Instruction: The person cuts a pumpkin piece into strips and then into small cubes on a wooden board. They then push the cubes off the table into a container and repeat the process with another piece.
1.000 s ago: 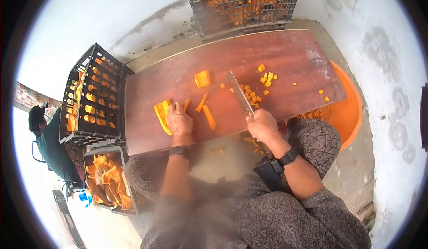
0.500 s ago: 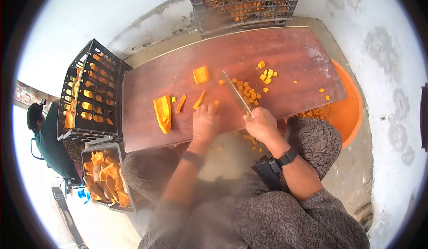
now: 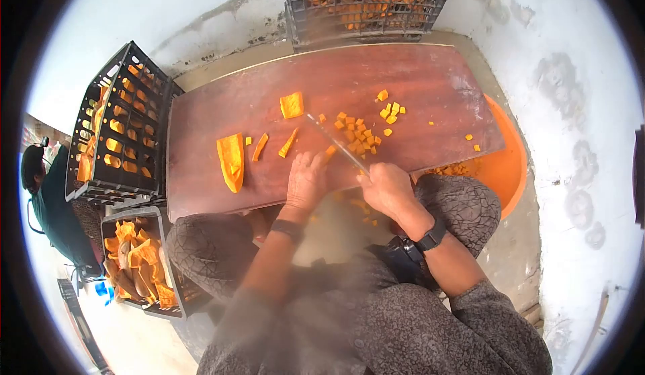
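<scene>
My right hand [image 3: 388, 190] is closed around the handle of a knife [image 3: 339, 145], its blade slanting up and left over the board [image 3: 222, 109]. Just left of the blade, the fingers of my left hand [image 3: 307, 181] press on a small orange pumpkin piece [image 3: 329, 152], mostly covered by them. Right of the blade lies a pile of pumpkin cubes [image 3: 357, 133]. Ahead of my left hand are a thin pumpkin strip [image 3: 288, 143], another strip [image 3: 261, 147] and a square pumpkin block [image 3: 291, 105]. A long pumpkin wedge [image 3: 230, 163] rests farther left.
An orange basin [image 3: 512, 167] with cubes stands under the board's right end. Black crates of pumpkin stand behind [image 3: 373, 5] and at left [image 3: 117, 126]; a lower crate [image 3: 171, 261] holds peelings. Another person [image 3: 57, 203] is at far left.
The knife has moved left and lies at a flatter slant, its blade now close to my left fingers. The whole view has shifted slightly. My left hand stays at the pumpkin piece.
</scene>
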Motion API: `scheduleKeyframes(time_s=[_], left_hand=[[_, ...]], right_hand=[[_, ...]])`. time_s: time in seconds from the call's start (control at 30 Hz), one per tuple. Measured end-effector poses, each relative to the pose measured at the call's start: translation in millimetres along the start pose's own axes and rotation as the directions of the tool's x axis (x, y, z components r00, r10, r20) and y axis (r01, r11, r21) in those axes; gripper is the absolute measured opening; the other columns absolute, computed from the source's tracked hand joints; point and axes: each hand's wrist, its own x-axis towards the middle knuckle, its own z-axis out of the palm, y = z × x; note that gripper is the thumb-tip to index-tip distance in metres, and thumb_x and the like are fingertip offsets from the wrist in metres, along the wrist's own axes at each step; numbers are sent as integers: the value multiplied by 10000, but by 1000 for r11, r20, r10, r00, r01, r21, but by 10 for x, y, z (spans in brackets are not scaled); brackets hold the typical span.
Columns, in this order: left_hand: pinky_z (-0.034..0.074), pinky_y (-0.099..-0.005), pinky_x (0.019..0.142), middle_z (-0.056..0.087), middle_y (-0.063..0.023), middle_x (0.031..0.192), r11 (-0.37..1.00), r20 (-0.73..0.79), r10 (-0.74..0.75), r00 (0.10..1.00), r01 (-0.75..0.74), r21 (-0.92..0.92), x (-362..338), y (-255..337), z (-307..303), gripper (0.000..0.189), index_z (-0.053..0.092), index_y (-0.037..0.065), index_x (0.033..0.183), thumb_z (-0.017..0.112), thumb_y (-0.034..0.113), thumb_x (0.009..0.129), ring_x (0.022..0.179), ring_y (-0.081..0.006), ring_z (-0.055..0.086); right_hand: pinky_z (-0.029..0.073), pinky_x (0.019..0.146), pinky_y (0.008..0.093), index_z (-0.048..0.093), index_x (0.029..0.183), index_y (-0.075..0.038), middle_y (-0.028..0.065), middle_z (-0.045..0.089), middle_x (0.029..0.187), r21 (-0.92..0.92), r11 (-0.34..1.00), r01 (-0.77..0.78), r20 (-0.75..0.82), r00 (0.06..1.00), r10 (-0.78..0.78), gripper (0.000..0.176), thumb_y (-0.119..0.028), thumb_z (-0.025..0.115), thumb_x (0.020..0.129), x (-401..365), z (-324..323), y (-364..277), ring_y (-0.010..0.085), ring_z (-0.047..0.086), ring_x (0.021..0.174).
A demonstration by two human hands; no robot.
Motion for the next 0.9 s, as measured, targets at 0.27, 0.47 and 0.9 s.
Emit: scheduleKeyframes(time_s=[0.27, 0.47, 0.9], left_hand=[[464, -469, 882, 562, -180, 926, 996, -27, 40, 999, -42, -73, 27, -62, 10, 298, 603, 29, 1063, 626, -19, 770, 928, -396, 538], [470, -475, 872, 570, -180, 933, 997, -28, 22, 999, -24, -74, 41, -91, 14, 286, 607, 29, 1053, 611, -31, 773, 920, -395, 543], [484, -454, 810, 590, -168, 915, 975, -35, 4, 999, -11, -224, 59, -120, 25, 295, 611, 27, 996, 598, -50, 711, 891, -382, 555]], right_hand=[[493, 732, 510, 658, 768, 46, 283, 635, 763, -58, 996, -62, 57, 996, 65, 364, -301, 633, 875, -48, 1, -29, 463, 629, 796], [500, 744, 502, 659, 781, 50, 291, 635, 784, -129, 987, -96, 137, 984, 114, 354, -290, 634, 876, -22, -66, -107, 466, 629, 818], [523, 758, 476, 695, 865, -12, 219, 684, 896, -296, 954, -42, 308, 941, 137, 169, -101, 584, 774, 470, 81, -371, 398, 663, 878]])
